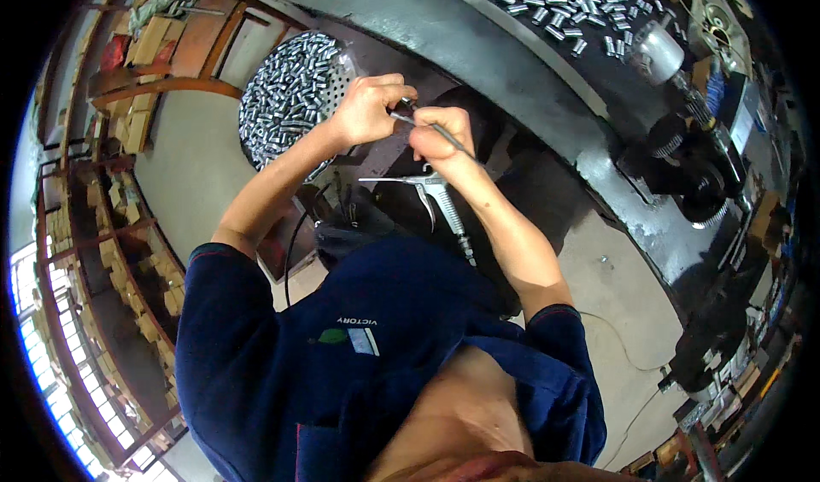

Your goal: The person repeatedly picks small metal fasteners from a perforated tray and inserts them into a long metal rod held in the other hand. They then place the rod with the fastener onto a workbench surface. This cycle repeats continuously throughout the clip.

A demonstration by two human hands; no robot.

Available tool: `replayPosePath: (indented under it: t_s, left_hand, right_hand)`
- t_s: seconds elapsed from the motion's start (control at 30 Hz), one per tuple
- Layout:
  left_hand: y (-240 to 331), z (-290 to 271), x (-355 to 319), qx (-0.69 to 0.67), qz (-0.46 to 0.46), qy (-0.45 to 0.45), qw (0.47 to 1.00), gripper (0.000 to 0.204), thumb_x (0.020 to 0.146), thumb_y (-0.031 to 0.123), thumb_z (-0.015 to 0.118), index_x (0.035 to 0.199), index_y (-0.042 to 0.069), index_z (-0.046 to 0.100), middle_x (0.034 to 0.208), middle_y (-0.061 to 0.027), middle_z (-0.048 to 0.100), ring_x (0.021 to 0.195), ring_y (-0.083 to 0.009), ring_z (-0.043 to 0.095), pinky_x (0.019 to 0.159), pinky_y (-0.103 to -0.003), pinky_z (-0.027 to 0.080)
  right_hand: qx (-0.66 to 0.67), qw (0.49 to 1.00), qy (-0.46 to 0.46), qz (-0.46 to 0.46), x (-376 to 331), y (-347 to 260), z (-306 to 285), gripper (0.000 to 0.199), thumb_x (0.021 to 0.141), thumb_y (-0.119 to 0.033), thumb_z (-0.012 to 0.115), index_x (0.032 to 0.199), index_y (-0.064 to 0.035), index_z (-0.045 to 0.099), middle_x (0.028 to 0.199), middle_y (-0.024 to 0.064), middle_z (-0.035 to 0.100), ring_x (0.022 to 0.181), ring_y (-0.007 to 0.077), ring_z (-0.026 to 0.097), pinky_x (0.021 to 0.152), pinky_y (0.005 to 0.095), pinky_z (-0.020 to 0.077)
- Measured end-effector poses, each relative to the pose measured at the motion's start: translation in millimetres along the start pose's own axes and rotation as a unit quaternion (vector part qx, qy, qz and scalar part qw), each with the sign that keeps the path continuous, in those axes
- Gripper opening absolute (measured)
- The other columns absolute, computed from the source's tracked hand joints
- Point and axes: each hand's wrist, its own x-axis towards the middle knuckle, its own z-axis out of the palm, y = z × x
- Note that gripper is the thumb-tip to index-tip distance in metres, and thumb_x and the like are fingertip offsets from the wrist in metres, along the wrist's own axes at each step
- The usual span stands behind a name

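Note:
My left hand (366,108) is closed around a small dark part held in front of my chest. My right hand (437,137) pinches a thin metal rod (453,139) whose tip meets that part at the left fingers. Both hands touch each other above the dark bench edge. Just below my right wrist hangs a silver air blow gun (437,197) with its nozzle pointing left. A round perforated basket (289,98) full of small shiny metal cylinders stands on the floor beside my left forearm.
A dark curved workbench (512,64) carries several loose metal cylinders (559,4) and a wrench. A machine with a chuck and gears (683,140) sits at the right. Shelves of boxes (128,226) line the left. A cable runs over the concrete floor (615,311).

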Motion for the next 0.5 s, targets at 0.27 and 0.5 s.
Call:
replayPosePath:
  t_s: [0.27,0.5]
  left_hand:
    - [-51,-33,9,0.078,-0.185,0.069,0.977,0.025,0.067,0.018,0.065,0.088,0.006,0.067,0.067,-0.0111,0.060,0.060,-0.0231,0.060,0.059,-0.033,0.049]
    - [15,-24,106,0.018,-0.027,-0.001,0.999,0.033,0.072,0.024,0.068,0.093,-0.001,0.065,0.067,-0.0161,0.061,0.058,-0.0223,0.059,0.058,-0.032,0.048]
  right_hand:
    - [-0.062,0.992,0.044,-0.103,-7,-15,-13,0.026,0.060,-0.007,0.052,0.054,-0.0037,0.027,0.055,0.0040,0.017,0.048,0.0096,0.021,0.041,0.0294,0.0185]
    - [-0.104,0.987,0.022,-0.120,-4,5,-5,0.029,0.061,-0.007,0.055,0.054,-0.0047,0.027,0.053,0.0026,0.021,0.049,0.0071,0.024,0.042,0.0278,0.0193]
